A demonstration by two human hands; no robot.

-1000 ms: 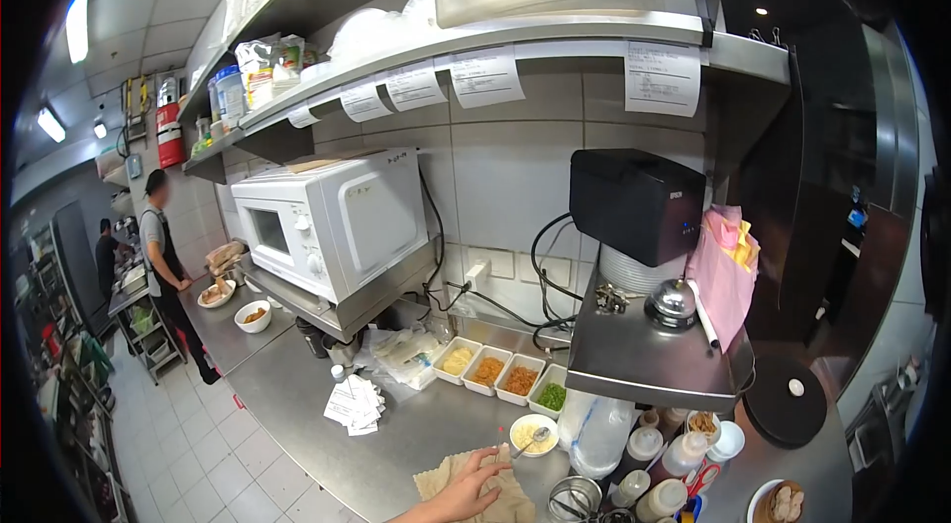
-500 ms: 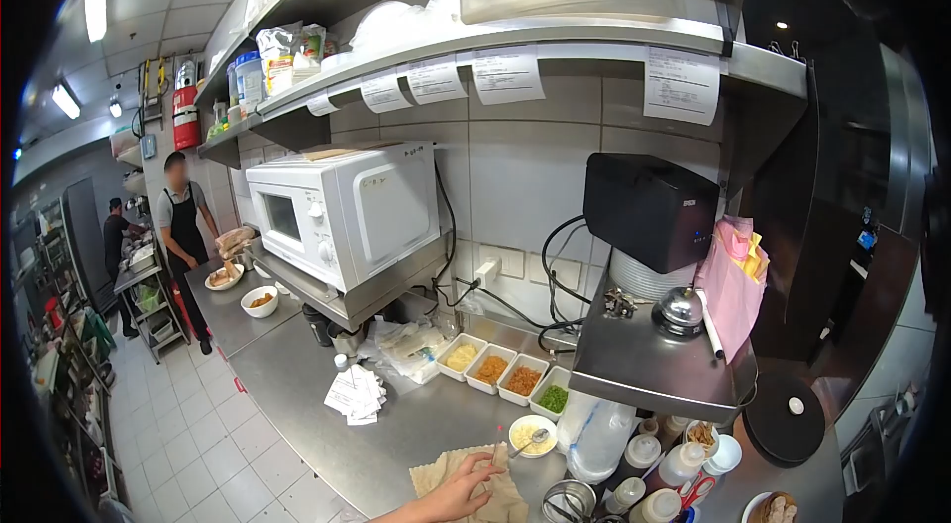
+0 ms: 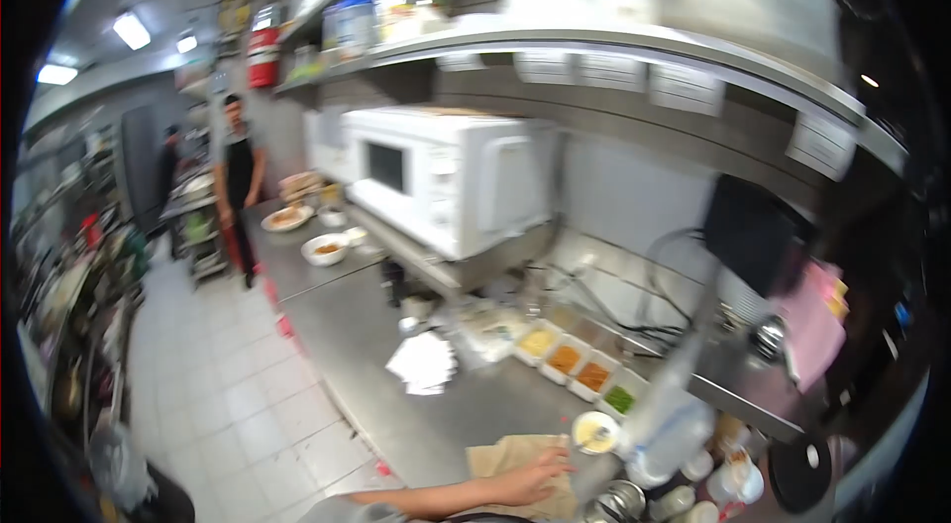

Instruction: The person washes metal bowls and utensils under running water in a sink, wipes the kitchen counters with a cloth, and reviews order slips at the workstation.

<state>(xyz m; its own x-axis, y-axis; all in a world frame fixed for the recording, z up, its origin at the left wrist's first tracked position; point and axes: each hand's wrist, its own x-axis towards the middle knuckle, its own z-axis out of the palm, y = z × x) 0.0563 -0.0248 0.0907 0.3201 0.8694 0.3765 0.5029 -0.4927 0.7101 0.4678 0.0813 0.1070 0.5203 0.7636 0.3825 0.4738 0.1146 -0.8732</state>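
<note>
My left hand (image 3: 535, 479) reaches in from the lower left, palm down, over a tan cloth (image 3: 492, 459) on the steel counter. Its fingers look stretched out, though motion blurs them. A small, thin pink-tipped thing (image 3: 565, 421) shows just beyond the fingertips; I cannot make out what it is or whether they touch it. Close by on the right is a small white bowl (image 3: 595, 433) with pale yellow contents and a spoon, blurred now. Metal containers (image 3: 616, 503) stand at the cloth's right. My right hand is out of view.
White tubs of toppings (image 3: 565, 360) line the counter's back, beside plastic bags (image 3: 490, 330). White papers (image 3: 424, 365) lie left of them. Bottles (image 3: 674, 501) crowd the right. A microwave (image 3: 451, 181) sits on a raised shelf. A person in a black apron (image 3: 239, 171) stands at the far end.
The view has swung left, so the counter and shelf things sit further right and blur. My left hand stays over the cloth, with more forearm and a grey sleeve showing.
</note>
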